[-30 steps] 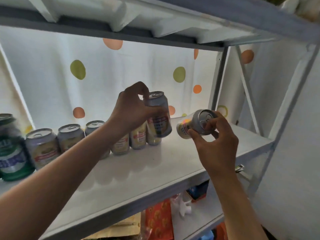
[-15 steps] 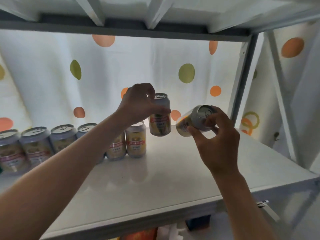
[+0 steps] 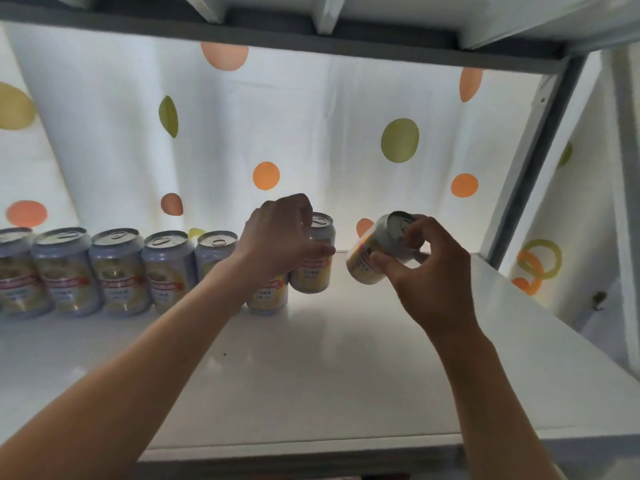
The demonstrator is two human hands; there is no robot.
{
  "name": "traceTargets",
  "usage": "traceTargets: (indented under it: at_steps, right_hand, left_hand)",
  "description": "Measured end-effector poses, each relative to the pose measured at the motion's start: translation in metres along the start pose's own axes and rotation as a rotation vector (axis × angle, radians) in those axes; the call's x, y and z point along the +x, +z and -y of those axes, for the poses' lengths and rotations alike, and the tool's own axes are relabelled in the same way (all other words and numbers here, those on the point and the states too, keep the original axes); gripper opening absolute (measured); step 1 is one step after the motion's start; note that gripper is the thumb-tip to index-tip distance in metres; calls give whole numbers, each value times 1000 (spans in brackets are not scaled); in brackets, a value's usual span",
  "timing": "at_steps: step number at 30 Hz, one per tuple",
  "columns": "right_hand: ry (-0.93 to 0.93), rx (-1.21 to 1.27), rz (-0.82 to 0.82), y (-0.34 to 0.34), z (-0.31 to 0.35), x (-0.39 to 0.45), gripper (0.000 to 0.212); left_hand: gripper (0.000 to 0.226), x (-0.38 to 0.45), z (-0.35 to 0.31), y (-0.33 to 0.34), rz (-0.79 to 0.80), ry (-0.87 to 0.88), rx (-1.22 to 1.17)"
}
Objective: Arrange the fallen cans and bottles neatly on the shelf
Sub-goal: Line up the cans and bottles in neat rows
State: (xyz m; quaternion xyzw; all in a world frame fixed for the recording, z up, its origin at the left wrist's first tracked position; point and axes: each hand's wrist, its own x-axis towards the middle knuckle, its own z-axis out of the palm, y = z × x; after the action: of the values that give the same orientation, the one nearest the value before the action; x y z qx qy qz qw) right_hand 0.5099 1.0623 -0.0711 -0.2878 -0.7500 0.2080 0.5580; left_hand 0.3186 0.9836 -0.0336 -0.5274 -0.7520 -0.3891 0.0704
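Both forearms enter from the bottom corners of the frame, cut off at the edge, over the white shelf. Right of centre, the right hand grips a tilted can, held off the shelf. At centre, the left hand clasps an upright can, hiding its left side. Its arm partly covers the row of cans running to the left edge; their labels are blurred. Behind hangs a dotted curtain.

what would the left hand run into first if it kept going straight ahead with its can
Probably the dotted curtain behind the shelf. The left hand holds its can upright at the right end of the row, with nothing visible beyond it, though depth is hard to judge.
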Motion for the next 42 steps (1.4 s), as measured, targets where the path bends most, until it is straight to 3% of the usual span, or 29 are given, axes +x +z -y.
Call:
traceTargets:
  at_steps: [11, 20, 31, 42]
  right_hand:
    - [28, -64, 305, 7, -6, 28, 39]
    - [75, -81, 512, 24, 1, 53, 39]
    - [138, 12, 530, 27, -9, 42, 33]
    - [93, 10, 496, 32, -21, 28, 30]
  left_hand:
    - [35, -8, 10, 9, 46, 105, 158]
    - [41, -7, 14, 6, 81, 174, 341]
    - [42, -14, 25, 10, 64, 241, 236]
    - [50, -22, 29, 20, 10, 288, 362]
